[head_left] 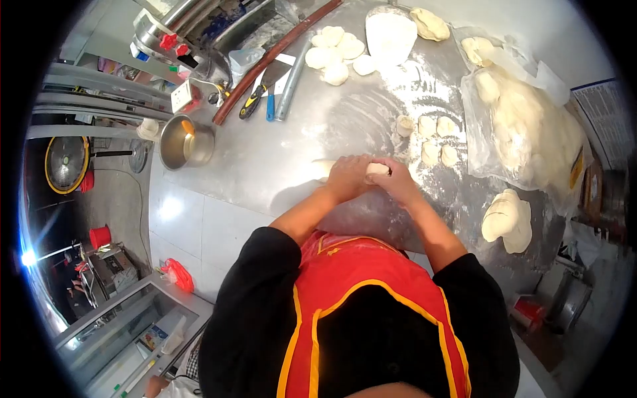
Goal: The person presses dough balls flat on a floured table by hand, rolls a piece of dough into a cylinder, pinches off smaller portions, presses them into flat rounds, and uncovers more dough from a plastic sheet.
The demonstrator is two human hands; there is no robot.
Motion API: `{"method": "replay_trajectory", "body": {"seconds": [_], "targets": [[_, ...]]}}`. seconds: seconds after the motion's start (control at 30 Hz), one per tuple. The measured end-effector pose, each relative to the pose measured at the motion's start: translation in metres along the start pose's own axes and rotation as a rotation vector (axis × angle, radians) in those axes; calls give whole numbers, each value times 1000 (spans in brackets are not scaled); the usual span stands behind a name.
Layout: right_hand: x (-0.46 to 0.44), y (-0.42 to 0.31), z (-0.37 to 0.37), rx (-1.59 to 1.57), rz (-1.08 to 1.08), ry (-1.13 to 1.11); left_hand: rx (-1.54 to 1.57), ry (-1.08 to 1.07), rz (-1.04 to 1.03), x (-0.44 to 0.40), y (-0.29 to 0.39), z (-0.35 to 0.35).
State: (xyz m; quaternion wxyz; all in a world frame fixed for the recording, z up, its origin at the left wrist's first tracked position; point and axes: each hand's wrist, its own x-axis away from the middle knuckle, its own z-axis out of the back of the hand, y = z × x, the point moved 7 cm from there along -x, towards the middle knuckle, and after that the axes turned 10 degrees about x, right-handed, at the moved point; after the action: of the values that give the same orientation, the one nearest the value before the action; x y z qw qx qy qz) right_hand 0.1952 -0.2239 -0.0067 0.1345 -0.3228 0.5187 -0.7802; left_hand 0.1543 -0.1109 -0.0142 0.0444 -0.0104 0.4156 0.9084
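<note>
Both hands meet over the near part of a floured metal worktop (298,139). My left hand (348,178) is wrapped round a roll of dough; one end (323,167) of that dough roll shows on its left side. At the other end, a pale dough lump (377,170) sticks out between the hands, and my right hand (400,183) grips it with curled fingers. Several small dough pieces (429,153) lie on the flour just beyond my right hand. The middle of the roll is hidden inside my left hand.
A large dough mass (524,126) under plastic and a folded dough piece (505,221) lie right. Flattened dough rounds (335,50) and a flour heap (390,36) are at the back. A steel pot (174,154), long brown rod (272,56) and metal rolling pin (290,86) are left.
</note>
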Motion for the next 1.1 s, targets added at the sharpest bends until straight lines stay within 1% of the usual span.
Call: {"method": "replay_trajectory", "body": {"seconds": [0.1,0.3,0.37,0.47,0.57,0.6,0.7,0.77,0.8,0.83,0.87,0.93,0.97,1.07,1.1], "targets": [[6,2,1,272,31,164,-37,-45,34,-2,9,2],[7,5,3,354,-25,262,-180,-111,71,-9,13,-9],[6,13,3,194,-31,227,-239,-157,76,-12,9,-16],[8,22,4,-8,-72,165,-259,-170,92,-14,12,-17],[23,17,7,-186,-163,95,-295,-242,202,-20,5,-19],[27,10,10,-243,-194,70,-293,-207,228,-23,-2,-15],[34,5,38,-336,-173,62,-246,-127,307,-24,-25,4],[25,19,61,-162,-135,153,-170,-141,329,-20,-24,20],[13,22,70,-66,-103,196,-191,-104,260,-20,-22,24],[6,21,75,229,-49,277,-211,-69,194,-15,-21,24],[0,31,75,412,5,325,-229,-40,131,-8,-18,24],[-9,27,69,776,118,420,-274,-30,174,3,-21,29],[-14,41,68,784,-23,337,-297,-25,197,7,-23,31],[-15,17,63,1119,100,329,-306,-64,302,11,-39,30],[-14,5,58,1045,209,349,-260,-67,254,9,-41,28]]}}
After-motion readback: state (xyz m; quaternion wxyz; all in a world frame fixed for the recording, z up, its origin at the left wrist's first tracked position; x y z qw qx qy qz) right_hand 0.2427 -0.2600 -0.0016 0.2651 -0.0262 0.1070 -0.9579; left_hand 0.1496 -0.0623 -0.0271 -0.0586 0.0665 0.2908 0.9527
